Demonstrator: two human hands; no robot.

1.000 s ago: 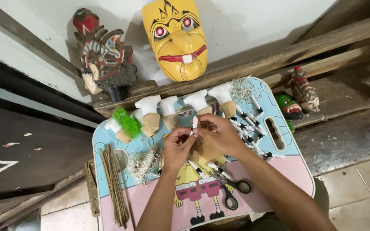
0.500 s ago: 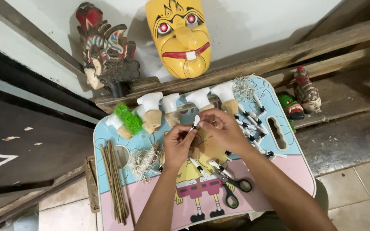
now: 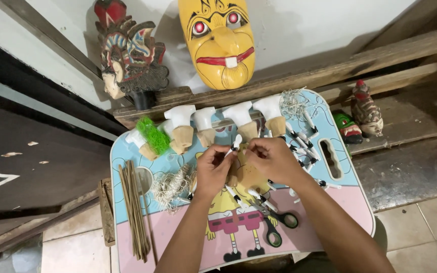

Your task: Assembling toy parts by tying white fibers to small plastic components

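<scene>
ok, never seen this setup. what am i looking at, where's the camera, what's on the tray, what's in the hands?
There is no machine here: a person works with two bare hands, and the one camera sits on their head, looking down. The left hand and right hand meet over a small lap table printed in blue and pink with a cartoon figure. Together they hold a small tan wooden figure and pinch a thin white piece at its top; the exact grip is partly hidden.

On the table lie a row of white-and-tan puppet heads, one with green fringe, a bundle of thin sticks, a tangle of pale string, scissors and small white-and-black pieces.

Behind it, a yellow mask and a carved painted head lean against the wall.
</scene>
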